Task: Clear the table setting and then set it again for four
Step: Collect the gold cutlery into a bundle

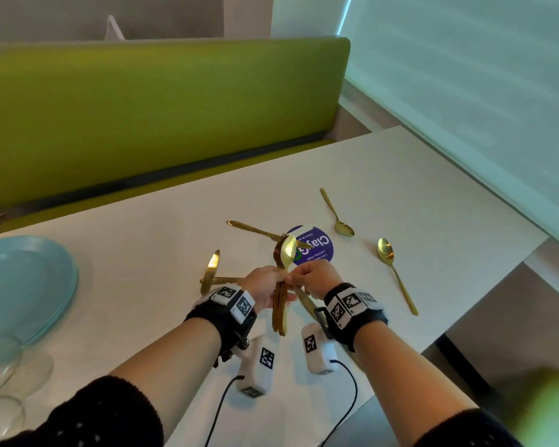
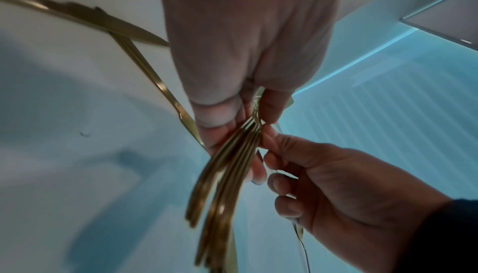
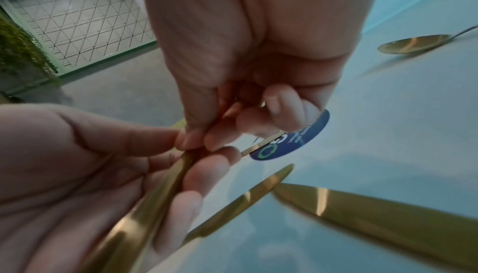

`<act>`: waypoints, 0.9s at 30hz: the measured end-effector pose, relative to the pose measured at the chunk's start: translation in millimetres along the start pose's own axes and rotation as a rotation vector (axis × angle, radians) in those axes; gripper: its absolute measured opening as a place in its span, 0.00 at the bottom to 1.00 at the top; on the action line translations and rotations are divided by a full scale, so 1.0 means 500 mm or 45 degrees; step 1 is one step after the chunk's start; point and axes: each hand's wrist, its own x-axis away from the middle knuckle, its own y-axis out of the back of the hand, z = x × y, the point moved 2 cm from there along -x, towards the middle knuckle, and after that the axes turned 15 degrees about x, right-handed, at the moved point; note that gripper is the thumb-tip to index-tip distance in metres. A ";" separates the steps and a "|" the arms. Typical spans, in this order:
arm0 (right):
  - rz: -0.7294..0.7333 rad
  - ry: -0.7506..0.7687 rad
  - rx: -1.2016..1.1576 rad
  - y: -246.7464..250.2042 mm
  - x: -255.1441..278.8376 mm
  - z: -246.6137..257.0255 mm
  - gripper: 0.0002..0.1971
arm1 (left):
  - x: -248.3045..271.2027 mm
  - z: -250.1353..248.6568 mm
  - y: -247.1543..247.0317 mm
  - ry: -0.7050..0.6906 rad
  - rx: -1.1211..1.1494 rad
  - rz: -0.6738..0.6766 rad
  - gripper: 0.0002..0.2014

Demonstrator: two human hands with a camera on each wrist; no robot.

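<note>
On the worktop point(image 1: 400, 188), a stack of plates point(image 1: 23, 285) sits at the left edge with glasses point(image 1: 10, 366) nearer the person. A round sticker point(image 1: 317, 250) lies mid-worktop, a knife point(image 1: 255, 230) reaching onto it from the left. Two spoons point(image 1: 396, 272) lie right of the sticker. Another knife point(image 1: 209, 272) lies left of the hands. A bench seat point(image 1: 142, 117) stands behind the worktop.

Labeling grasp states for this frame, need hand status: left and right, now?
Left hand: closed around the bundle of gold cutlery.
Right hand: fingertips pinching the same bundle near its top.
</note>
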 end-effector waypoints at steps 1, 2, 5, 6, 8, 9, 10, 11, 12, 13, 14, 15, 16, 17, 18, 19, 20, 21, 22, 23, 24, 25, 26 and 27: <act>-0.002 -0.009 0.008 0.005 0.000 -0.008 0.06 | -0.001 0.002 -0.008 0.014 0.007 0.018 0.07; 0.001 -0.019 0.015 0.010 0.001 -0.016 0.06 | -0.004 0.004 -0.016 0.028 0.013 0.038 0.06; 0.013 -0.039 0.017 0.026 0.003 -0.038 0.06 | -0.016 0.012 -0.038 0.032 -0.012 0.040 0.06; 0.013 -0.037 0.023 0.031 0.002 -0.046 0.08 | -0.023 0.015 -0.045 0.026 -0.020 0.025 0.07; 0.006 -0.049 0.028 0.042 -0.002 -0.060 0.09 | -0.035 0.021 -0.062 0.020 -0.020 -0.010 0.09; -0.001 -0.066 0.024 0.049 -0.005 -0.069 0.08 | -0.040 0.023 -0.070 0.019 -0.018 -0.025 0.09; -0.016 -0.087 0.021 0.057 -0.010 -0.080 0.08 | -0.046 0.025 -0.078 0.021 -0.018 -0.039 0.10; -0.042 -0.113 0.026 0.067 -0.015 -0.091 0.08 | -0.052 0.026 -0.084 0.023 -0.017 -0.048 0.09; -0.082 -0.150 0.032 0.080 -0.020 -0.105 0.08 | -0.056 0.026 -0.089 0.024 -0.018 -0.053 0.09; -0.134 -0.199 0.039 0.096 -0.025 -0.122 0.09 | -0.061 0.027 -0.094 0.022 -0.024 -0.051 0.07; -0.190 -0.255 0.051 0.114 -0.030 -0.141 0.10 | -0.066 0.027 -0.099 0.016 -0.033 -0.045 0.06; -0.243 -0.316 0.083 0.133 -0.035 -0.162 0.11 | -0.069 0.026 -0.103 0.008 -0.045 -0.039 0.06; -0.289 -0.382 0.142 0.151 -0.040 -0.185 0.12 | -0.072 0.024 -0.108 -0.001 -0.057 -0.035 0.06; -0.323 -0.452 0.221 0.166 -0.044 -0.205 0.13 | -0.077 0.023 -0.112 -0.007 -0.066 -0.033 0.06; -0.342 -0.522 0.308 0.179 -0.044 -0.225 0.14 | -0.081 0.022 -0.115 -0.011 -0.066 -0.033 0.06; -0.351 -0.584 0.382 0.188 -0.044 -0.242 0.14 | -0.086 0.021 -0.118 -0.013 -0.059 -0.036 0.07; -0.357 -0.627 0.438 0.195 -0.043 -0.258 0.14 | -0.092 0.020 -0.121 -0.015 -0.052 -0.043 0.08; -0.366 -0.652 0.475 0.200 -0.042 -0.271 0.14 | -0.097 0.019 -0.123 -0.014 -0.050 -0.055 0.09; -0.371 -0.671 0.488 0.202 -0.044 -0.283 0.14 | -0.102 0.018 -0.125 -0.015 -0.049 -0.065 0.09; -0.377 -0.681 0.488 0.203 -0.047 -0.294 0.14 | -0.106 0.016 -0.126 -0.016 -0.047 -0.074 0.09; -0.385 -0.686 0.486 0.202 -0.050 -0.303 0.14 | -0.109 0.015 -0.128 -0.016 -0.042 -0.083 0.08; -0.391 -0.688 0.489 0.199 -0.053 -0.310 0.14 | -0.112 0.014 -0.129 -0.017 -0.036 -0.090 0.08; -0.385 -0.688 0.497 0.195 -0.057 -0.316 0.14 | -0.116 0.013 -0.130 -0.018 -0.031 -0.096 0.07; -0.372 -0.686 0.511 0.191 -0.060 -0.321 0.13 | -0.119 0.013 -0.131 -0.019 -0.028 -0.103 0.07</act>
